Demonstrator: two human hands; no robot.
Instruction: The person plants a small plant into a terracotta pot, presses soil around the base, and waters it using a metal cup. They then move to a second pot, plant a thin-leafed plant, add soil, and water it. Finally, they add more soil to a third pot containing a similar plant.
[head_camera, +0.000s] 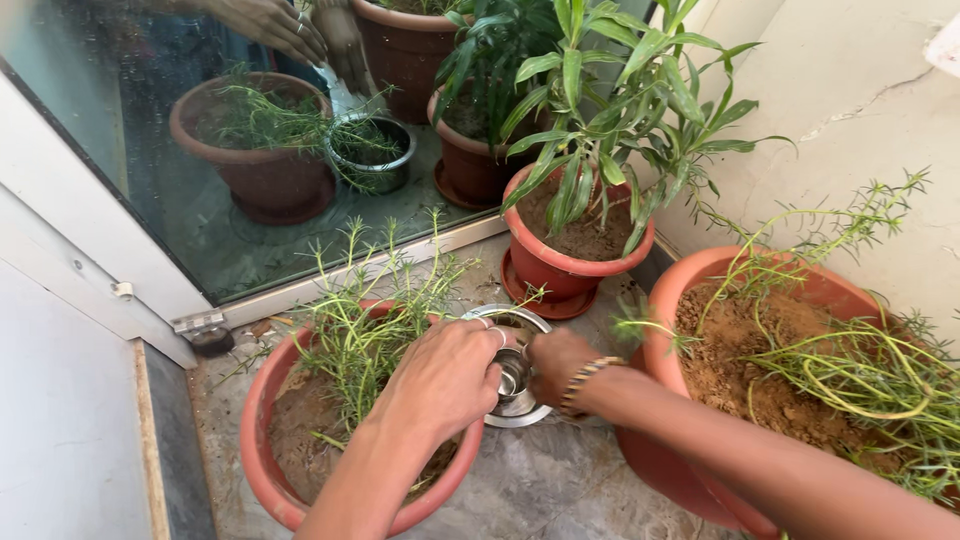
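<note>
A: Where's the steel pot (512, 372)?

B: On the stone floor (560, 485), in the gap between two terracotta pots. Both hands are on it. The left hand (447, 378) lies over its rim from the near-left side, fingers curled down onto the metal, rings showing. The right hand (556, 362), with a beaded bracelet (583, 378) at the wrist, grips the right edge of the rim.

A: Closed on it, then?

B: Yes, both hands are wrapped on the rim, though the fingertips are mostly hidden behind the metal and the other hand.

A: How many planters?

B: Three real ones. The near-left pot (262, 440) holds a thin, needle-leaved plant (365, 320); its sprigs lean right over the left hand and brush the steel rim. The right pot (690, 300) has brown soil and similar wispy stems. Behind the steel pot stands a smaller pot on a saucer (560, 262) with a broad-leaved plant (610, 110).

A: And beyond?

B: A glass door (130, 150) at the back-left mirrors the pots, the steel vessel and the hands. A cream wall (850, 110) with a crack runs along the right.
</note>
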